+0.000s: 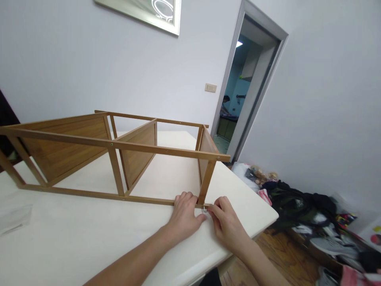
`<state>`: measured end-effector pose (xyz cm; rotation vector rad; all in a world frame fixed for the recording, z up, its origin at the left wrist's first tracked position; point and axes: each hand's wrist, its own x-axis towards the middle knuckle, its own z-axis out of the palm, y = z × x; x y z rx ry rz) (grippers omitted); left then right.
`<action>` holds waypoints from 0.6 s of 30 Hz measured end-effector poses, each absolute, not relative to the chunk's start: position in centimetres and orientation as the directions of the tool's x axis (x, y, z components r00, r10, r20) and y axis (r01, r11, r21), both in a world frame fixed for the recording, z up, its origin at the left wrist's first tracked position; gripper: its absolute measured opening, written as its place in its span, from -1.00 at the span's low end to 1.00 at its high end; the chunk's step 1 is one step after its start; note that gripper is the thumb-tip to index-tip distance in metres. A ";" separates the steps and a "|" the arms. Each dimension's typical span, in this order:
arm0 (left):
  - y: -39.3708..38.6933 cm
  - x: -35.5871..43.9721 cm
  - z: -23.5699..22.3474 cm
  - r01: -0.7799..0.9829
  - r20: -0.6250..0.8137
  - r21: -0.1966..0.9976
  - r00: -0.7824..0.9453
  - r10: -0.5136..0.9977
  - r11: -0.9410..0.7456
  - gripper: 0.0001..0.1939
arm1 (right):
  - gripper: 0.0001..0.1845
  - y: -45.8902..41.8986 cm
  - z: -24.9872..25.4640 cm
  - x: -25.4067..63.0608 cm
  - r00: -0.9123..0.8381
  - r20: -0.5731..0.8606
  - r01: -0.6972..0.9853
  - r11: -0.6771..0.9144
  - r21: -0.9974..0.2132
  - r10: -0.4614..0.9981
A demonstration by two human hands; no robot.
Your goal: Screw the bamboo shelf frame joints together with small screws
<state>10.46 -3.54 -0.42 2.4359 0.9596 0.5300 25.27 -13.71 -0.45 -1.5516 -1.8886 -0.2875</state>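
Working at the near right corner of a wooden shelf frame (119, 147) that lies on its side on the white bench (89, 238). Left hand (185, 214) rests with fingers curled over the bottom rail, pressing it to the bench; it grips nothing else that I can see. Right hand (228, 222) pinches a small metal fastener or tool (204, 208) at the foot of the corner upright, thumb and forefinger closed on it. What the piece is exactly is too small to tell.

Risks, as judged from this view:
- Metal piece is tiny and held only by fingertips. A slip would drop it; the corner sits near the bench edge, and the floor at right is covered with clothes and shoes (306, 214), so it would be hard to find.
- Frame is long and light-looking, steadied by one hand at one end only. Sideways force at this corner could make the far end swing or skate across the smooth bench.
- Fitting driven at an angle could mar or split the thin rail.
- Left fingertips lie just beside the metal piece; a slip could nick them.

A person stands in the room beyond the doorway (253, 91), well apart.
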 end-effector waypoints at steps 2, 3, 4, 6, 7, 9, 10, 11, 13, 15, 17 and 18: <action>-3.4 10.3 -0.6 0.510 0.198 0.559 0.683 0.703 -0.654 -0.74 | -0.76 -13.6 -0.5 25.0 -0.077 0.614 0.936 0.269 -0.226 0.785; -3.4 10.3 -0.6 0.507 0.209 0.559 0.680 0.703 -0.657 -0.75 | -0.76 -13.6 -0.6 25.0 -0.079 0.613 0.939 0.266 -0.219 0.786; -3.3 10.3 -0.7 0.506 0.221 0.556 0.676 0.703 -0.660 -0.76 | -0.75 -13.6 -0.6 24.9 -0.081 0.611 0.941 0.263 -0.214 0.787; -3.3 10.4 -0.8 0.504 0.246 0.546 0.667 0.704 -0.669 -0.77 | -0.74 -13.7 -0.7 24.9 -0.083 0.602 0.942 0.259 -0.212 0.794; -3.2 10.4 -0.8 0.503 0.255 0.542 0.665 0.702 -0.673 -0.78 | -0.73 -13.6 -0.7 24.9 -0.084 0.598 0.942 0.259 -0.214 0.797; -3.2 10.4 -0.8 0.496 0.270 0.539 0.665 0.697 -0.681 -0.79 | -0.73 -13.6 -0.8 24.9 -0.085 0.591 0.941 0.259 -0.216 0.802; -3.2 10.5 -0.8 0.490 0.275 0.538 0.667 0.693 -0.685 -0.79 | -0.72 -13.5 -0.8 24.9 -0.087 0.589 0.942 0.259 -0.215 0.803; -3.2 10.5 -0.8 0.484 0.280 0.537 0.670 0.688 -0.690 -0.80 | -0.72 -13.5 -0.8 25.0 -0.087 0.589 0.942 0.258 -0.213 0.804; -3.1 10.5 -0.9 0.476 0.293 0.533 0.672 0.680 -0.699 -0.80 | -0.72 -13.4 -0.9 25.0 -0.089 0.590 0.943 0.258 -0.208 0.802; -3.1 10.6 -1.0 0.482 0.302 0.524 0.666 0.682 -0.702 -0.80 | -0.72 -13.3 -0.9 25.1 -0.094 0.597 0.944 0.261 -0.200 0.797; -3.0 10.6 -1.1 0.492 0.303 0.518 0.660 0.687 -0.700 -0.81 | -0.73 -13.2 -1.0 25.1 -0.098 0.603 0.947 0.261 -0.189 0.792; -3.0 10.7 -1.1 0.495 0.301 0.516 0.659 0.689 -0.699 -0.82 | -0.73 -13.2 -1.0 25.1 -0.099 0.603 0.948 0.259 -0.183 0.791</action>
